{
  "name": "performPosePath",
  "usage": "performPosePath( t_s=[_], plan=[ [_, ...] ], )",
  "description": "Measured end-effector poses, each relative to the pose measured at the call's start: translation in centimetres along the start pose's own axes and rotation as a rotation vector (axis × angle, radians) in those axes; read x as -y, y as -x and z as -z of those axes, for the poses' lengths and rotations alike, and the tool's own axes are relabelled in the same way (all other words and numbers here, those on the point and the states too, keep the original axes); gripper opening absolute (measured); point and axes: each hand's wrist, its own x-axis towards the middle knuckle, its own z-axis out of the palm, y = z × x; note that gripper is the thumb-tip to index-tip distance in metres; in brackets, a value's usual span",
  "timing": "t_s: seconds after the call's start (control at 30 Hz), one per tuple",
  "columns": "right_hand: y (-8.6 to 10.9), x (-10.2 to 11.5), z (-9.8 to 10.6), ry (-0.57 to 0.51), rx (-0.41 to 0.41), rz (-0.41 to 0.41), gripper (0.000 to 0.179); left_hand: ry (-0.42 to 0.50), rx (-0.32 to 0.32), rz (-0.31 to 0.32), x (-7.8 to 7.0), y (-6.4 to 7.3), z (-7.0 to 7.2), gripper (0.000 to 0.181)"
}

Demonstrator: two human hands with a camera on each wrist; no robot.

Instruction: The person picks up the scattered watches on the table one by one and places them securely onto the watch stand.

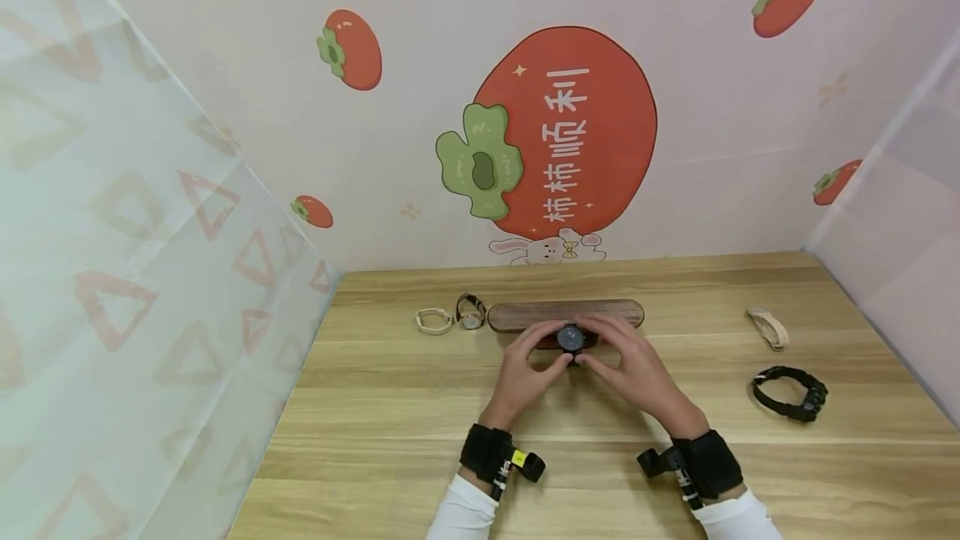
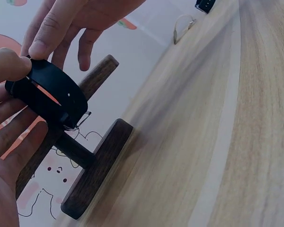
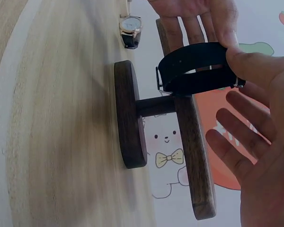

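Observation:
A black wristwatch (image 1: 571,337) with a dark round dial is held between both hands, in front of a dark wooden T-shaped watch stand (image 1: 525,317). From the left, my left hand (image 1: 522,369) pinches the watch with thumb and fingers. My right hand (image 1: 636,367) grips it from the right, its thumb (image 3: 255,66) pressed on the strap near the case. The black strap (image 2: 59,87) forms a loop with its buckle at the lower end. In both wrist views this loop overlaps the stand's horizontal bar (image 3: 196,156), close to the middle post.
Left of the stand lie a thin white-banded watch (image 1: 434,322) and a watch with a dark strap and pale dial (image 1: 471,319). At the right are a beige watch (image 1: 768,329) and a chunky black watch (image 1: 790,394). A printed backdrop (image 1: 405,148) rises behind the wooden table (image 1: 375,440).

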Motion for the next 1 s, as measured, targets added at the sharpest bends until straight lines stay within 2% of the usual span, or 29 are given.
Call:
performPosePath(
  t_s=[0.17,0.43,0.67,0.87,1.0],
  plan=[
    [-0.01,-0.09,0.07,-0.023,0.036,0.0,0.061,0.02,0.013,-0.006,-0.17,-0.12,-0.07,0.05],
    [0.06,-0.08,0.18,-0.058,0.062,-0.008,0.061,0.122,0.04,0.037,-0.13,-0.05,-0.12,0.05],
    [0.06,-0.05,0.2,-0.072,0.071,-0.017,0.061,0.15,0.038,0.028,-0.12,-0.12,-0.13,0.052],
    [0.08,-0.02,0.23,-0.083,0.06,-0.025,0.059,0.119,0.035,0.01,-0.14,-0.13,-0.03,0.051],
    [0.11,-0.06,0.28,-0.082,0.055,-0.032,0.059,0.03,0.029,-0.019,-0.41,-0.25,0.21,0.05]
  ],
)
